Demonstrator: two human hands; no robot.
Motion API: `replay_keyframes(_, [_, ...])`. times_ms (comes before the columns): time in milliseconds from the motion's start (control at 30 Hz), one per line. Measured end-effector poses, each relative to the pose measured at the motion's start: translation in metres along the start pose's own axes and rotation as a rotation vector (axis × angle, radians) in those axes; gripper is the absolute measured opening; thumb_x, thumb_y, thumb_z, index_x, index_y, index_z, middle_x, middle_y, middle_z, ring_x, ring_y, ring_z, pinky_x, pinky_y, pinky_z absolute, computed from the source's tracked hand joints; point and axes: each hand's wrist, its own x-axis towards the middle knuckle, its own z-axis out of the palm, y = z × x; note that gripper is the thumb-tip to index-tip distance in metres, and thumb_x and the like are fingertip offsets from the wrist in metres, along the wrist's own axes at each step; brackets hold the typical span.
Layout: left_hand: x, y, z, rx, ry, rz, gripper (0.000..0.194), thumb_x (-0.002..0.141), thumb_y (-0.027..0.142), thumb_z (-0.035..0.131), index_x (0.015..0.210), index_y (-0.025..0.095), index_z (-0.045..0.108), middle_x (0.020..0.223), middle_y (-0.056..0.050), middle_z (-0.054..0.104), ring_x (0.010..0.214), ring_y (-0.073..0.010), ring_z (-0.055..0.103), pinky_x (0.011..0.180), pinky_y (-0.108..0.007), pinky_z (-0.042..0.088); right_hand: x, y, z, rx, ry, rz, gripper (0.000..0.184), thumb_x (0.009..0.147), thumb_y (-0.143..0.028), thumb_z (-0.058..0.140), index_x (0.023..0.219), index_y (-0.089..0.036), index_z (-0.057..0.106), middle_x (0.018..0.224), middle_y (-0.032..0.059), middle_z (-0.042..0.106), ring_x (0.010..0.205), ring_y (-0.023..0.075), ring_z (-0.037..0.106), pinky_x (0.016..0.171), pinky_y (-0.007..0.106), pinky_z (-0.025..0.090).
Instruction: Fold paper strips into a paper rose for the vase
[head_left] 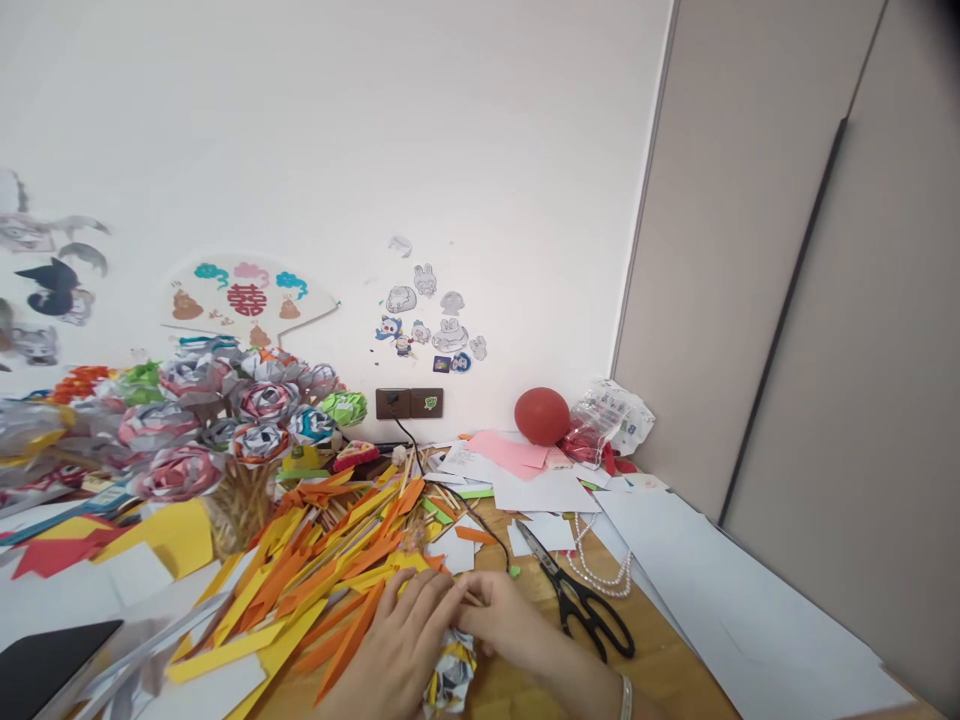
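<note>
Low in the frame, my left hand (401,650) and my right hand (517,628) meet over a rolled, printed paper piece (452,675) on the wooden table (660,670). Both hands have their fingers pressed together around that paper. A thin wooden stick (471,599) shows between the fingertips. A heap of orange and yellow paper strips (330,570) lies just left of my left hand. Black scissors (581,600) lie shut to the right of my right hand, apart from it.
A bunch of paper roses (225,430) on sticks stands at the left. White sheets (720,590) cover the right side. A red balloon (541,415), plastic bag (611,420), pearl string (600,575) and wall socket (409,403) sit at the back. A dark tablet (45,655) lies at lower left.
</note>
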Motion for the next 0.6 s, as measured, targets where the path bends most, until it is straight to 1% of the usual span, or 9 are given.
replay_keyframes(67, [0.0,-0.002,0.003,0.014,0.009,0.01,0.108,0.059,0.059,0.071,0.144,0.019,0.016,0.124,-0.014,0.059,0.112,-0.0335,0.052,0.1,-0.047,0.027,0.002,0.003,-0.001,0.025,-0.004,-0.03,0.04,0.063,-0.052,0.073,0.072,-0.015,0.06,0.055,-0.0063,0.044,0.044,0.005,0.033,0.041,0.018,0.025])
replay_keyframes(100, [0.0,-0.002,0.004,0.012,-0.001,-0.014,0.113,0.055,0.058,0.074,0.144,0.02,0.016,0.125,-0.014,0.058,0.113,-0.0343,0.051,0.1,-0.048,0.029,0.003,0.005,-0.002,0.026,0.003,-0.041,0.039,0.064,-0.051,0.073,0.072,-0.015,0.061,0.056,-0.0063,0.044,0.045,0.0052,0.033,0.042,0.018,0.025])
replay_keyframes(200, [0.0,-0.004,0.005,-0.064,-0.016,-0.134,0.123,0.044,0.05,0.083,0.144,0.02,0.017,0.127,-0.016,0.056,0.114,-0.0364,0.05,0.098,-0.05,0.036,0.006,0.008,-0.006,-0.006,0.047,-0.098,0.035,0.067,-0.046,0.071,0.073,-0.013,0.061,0.058,-0.0051,0.046,0.051,0.007,0.038,0.049,0.019,0.031])
replay_keyframes(267, [-0.001,-0.007,0.004,-0.176,-0.009,-0.218,0.118,0.044,0.04,0.085,0.142,0.023,0.022,0.126,-0.016,0.056,0.114,-0.0357,0.051,0.095,-0.049,0.041,0.006,0.009,-0.009,-0.069,0.088,-0.153,0.031,0.071,-0.042,0.068,0.076,-0.012,0.063,0.063,-0.0031,0.052,0.057,0.0092,0.044,0.055,0.021,0.036])
replay_keyframes(300, [-0.002,-0.009,0.003,-0.245,-0.006,-0.247,0.111,0.047,0.035,0.084,0.141,0.025,0.026,0.125,-0.015,0.057,0.113,-0.0344,0.052,0.093,-0.047,0.044,0.005,0.009,-0.011,-0.111,0.101,-0.174,0.029,0.073,-0.04,0.066,0.079,-0.012,0.065,0.065,-0.0023,0.054,0.059,0.0101,0.047,0.057,0.021,0.037])
replay_keyframes(367, [-0.005,-0.013,0.002,-0.4,-0.029,-0.245,0.098,0.052,0.035,0.082,0.137,0.028,0.033,0.126,-0.014,0.057,0.114,-0.0332,0.054,0.091,-0.045,0.048,0.004,0.008,-0.012,-0.177,0.115,-0.194,0.025,0.075,-0.035,0.063,0.085,-0.012,0.066,0.068,-0.0011,0.058,0.062,0.0116,0.05,0.059,0.022,0.039])
replay_keyframes(433, [-0.007,-0.015,0.0,-0.522,-0.031,-0.252,0.079,0.065,0.038,0.075,0.135,0.029,0.037,0.13,-0.013,0.056,0.116,-0.0304,0.055,0.091,-0.042,0.049,0.003,0.007,-0.013,-0.257,0.135,-0.2,0.022,0.075,-0.03,0.061,0.087,-0.013,0.067,0.07,-0.0001,0.062,0.063,0.0127,0.053,0.059,0.022,0.04])
replay_keyframes(500, [-0.006,-0.013,-0.003,-0.586,0.0,-0.288,0.061,0.074,0.038,0.067,0.13,0.029,0.044,0.128,-0.012,0.058,0.114,-0.0281,0.057,0.089,-0.04,0.051,0.002,0.006,-0.012,-0.365,0.17,-0.21,0.018,0.075,-0.025,0.059,0.087,-0.014,0.068,0.071,0.001,0.064,0.065,0.0138,0.055,0.059,0.022,0.042])
replay_keyframes(600, [0.005,-0.005,-0.01,-0.634,0.034,-0.372,0.038,0.079,0.035,0.06,0.116,0.027,0.056,0.117,-0.009,0.066,0.105,-0.0259,0.062,0.085,-0.038,0.053,-0.001,0.005,-0.011,-0.538,0.237,-0.24,0.016,0.077,-0.02,0.057,0.086,-0.016,0.069,0.074,0.002,0.067,0.066,0.0144,0.058,0.06,0.022,0.042])
